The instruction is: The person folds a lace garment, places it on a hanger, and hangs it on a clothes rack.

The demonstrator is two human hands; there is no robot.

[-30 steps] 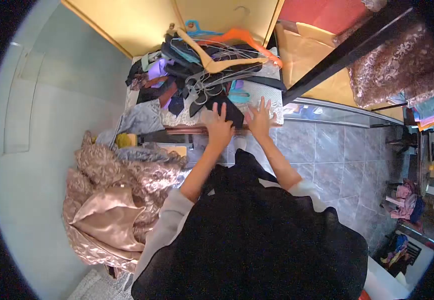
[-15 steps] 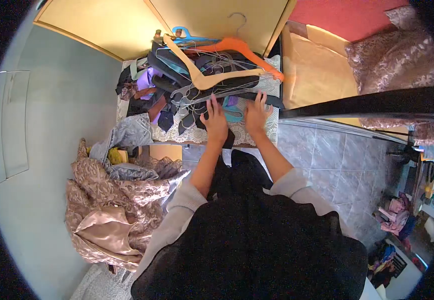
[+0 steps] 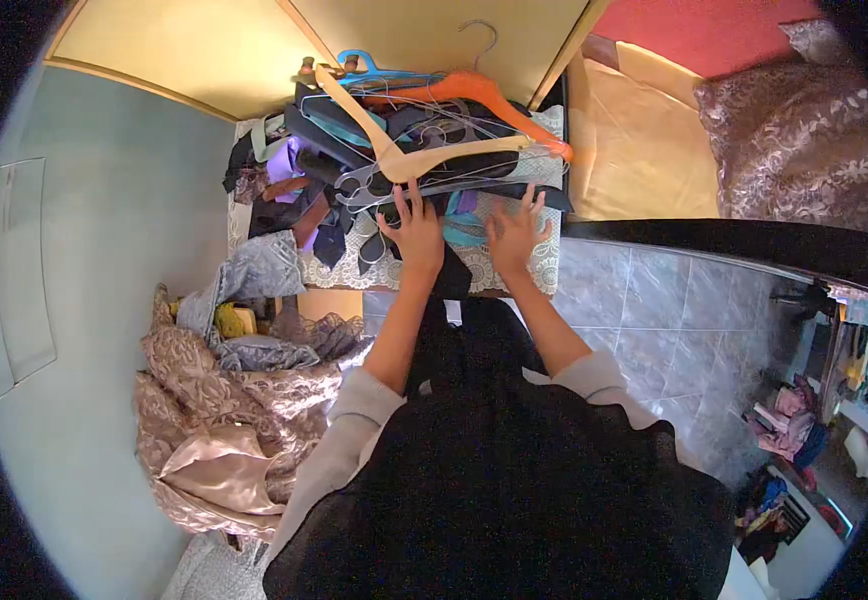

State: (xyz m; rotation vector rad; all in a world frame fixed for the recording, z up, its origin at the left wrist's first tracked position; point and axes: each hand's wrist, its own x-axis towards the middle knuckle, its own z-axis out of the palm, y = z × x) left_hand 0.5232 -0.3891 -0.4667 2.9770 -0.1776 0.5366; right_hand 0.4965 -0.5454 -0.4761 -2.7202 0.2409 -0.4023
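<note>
A pile of clothes hangers and dark neckties lies on a lace-covered table (image 3: 546, 268). On top rest a cream hanger (image 3: 399, 160), an orange hanger (image 3: 474, 90) and a blue hanger (image 3: 362, 68), with several thin wire hangers tangled beneath. My left hand (image 3: 416, 238) is open, its fingers spread at the pile's near edge, fingertips just below the cream hanger's bend. To its right my right hand (image 3: 517, 235) is open too, fingers apart over the lace beside a teal cloth (image 3: 465, 230). Purple cloth (image 3: 284, 160) shows at the pile's left.
Yellow cupboard doors (image 3: 184, 50) stand behind the table. A bed edge with gold fabric (image 3: 639, 140) and brown patterned cloth (image 3: 804, 140) is at right. Shiny beige fabric (image 3: 219, 465) is heaped at lower left. Grey tiles (image 3: 654, 310) cover the floor.
My left hand has shifted slightly left, and my right hand's fingers have spread wider. The hangers look nearly the same. The view has tilted a little.
</note>
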